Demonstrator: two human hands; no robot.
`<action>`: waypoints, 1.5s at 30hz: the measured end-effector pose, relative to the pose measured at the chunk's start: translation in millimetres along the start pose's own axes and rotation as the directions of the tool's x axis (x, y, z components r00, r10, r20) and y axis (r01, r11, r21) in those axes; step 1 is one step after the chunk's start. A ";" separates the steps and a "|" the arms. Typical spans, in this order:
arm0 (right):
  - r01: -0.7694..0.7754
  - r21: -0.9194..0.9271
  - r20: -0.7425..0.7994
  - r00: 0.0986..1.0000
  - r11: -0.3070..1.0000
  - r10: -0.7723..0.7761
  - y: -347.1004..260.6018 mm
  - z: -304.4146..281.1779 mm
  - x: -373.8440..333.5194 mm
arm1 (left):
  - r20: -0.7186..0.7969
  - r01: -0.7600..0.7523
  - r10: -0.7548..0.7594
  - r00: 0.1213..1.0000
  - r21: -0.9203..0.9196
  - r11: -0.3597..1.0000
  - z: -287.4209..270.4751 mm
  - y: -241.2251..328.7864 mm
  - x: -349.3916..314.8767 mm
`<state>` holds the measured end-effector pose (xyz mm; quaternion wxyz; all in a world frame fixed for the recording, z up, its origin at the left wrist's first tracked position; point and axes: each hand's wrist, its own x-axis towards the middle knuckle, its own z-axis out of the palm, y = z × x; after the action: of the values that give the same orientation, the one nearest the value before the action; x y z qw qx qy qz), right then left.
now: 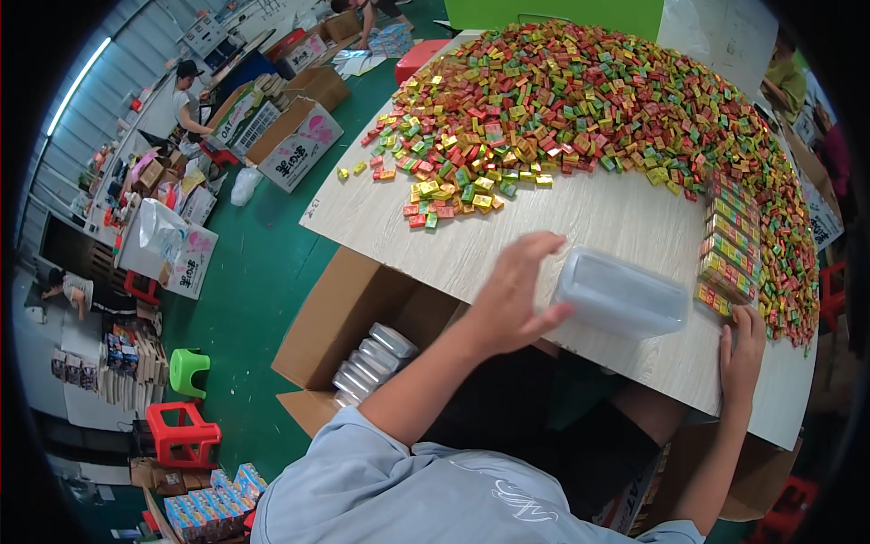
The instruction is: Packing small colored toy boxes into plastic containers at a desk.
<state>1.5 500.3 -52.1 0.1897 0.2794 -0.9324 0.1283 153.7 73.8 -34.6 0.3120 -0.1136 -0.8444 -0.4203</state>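
A clear plastic container (621, 295) lies on the pale tabletop in front of me. Just left of it is my left hand (517, 295), slightly blurred, with thumb and fingers spread and nothing in its grasp. My right hand (743, 340) rests near the table's right front side, fingers stretched out, by the near end of some neat rows of small coloured boxes (729, 240). Whether its fingertips touch the nearest box I cannot tell. Beyond both hands spreads a large heap of loose small boxes (580, 100) in red, yellow, green and orange.
An opened carton (331, 313) with several clear containers (376, 358) stands below the table's left front edge. Another carton (725, 467) is under the right side. Red (184, 433) and green stools (188, 372) stand at left. Other people work in the background.
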 end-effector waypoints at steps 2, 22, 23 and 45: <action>0.001 -0.001 -0.024 1.000 1.000 -0.001 0.7 0.5 0.4 | -0.064 -0.028 0.035 0.997 0.111 0.993 -20.5 -13.3 6.6; 0.566 0.371 0.034 0.784 0.736 -0.620 -205.5 64.0 210.7 | 0.055 0.090 -0.175 0.983 0.686 0.722 -45.1 -62.3 26.0; 0.565 0.372 0.069 0.774 0.737 -0.629 -217.0 74.3 216.3 | 0.050 0.088 -0.164 0.985 0.676 0.732 -43.4 -63.0 24.9; 0.510 0.561 -0.015 0.794 0.652 -0.608 -243.4 122.8 217.1 | 0.067 0.079 -0.190 0.979 0.739 0.669 -40.8 -60.7 25.5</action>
<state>-62.1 158.0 -37.2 0.0515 0.6052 -0.7378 0.2946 123.8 2.5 -39.1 0.2401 0.0547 -0.9673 -0.0601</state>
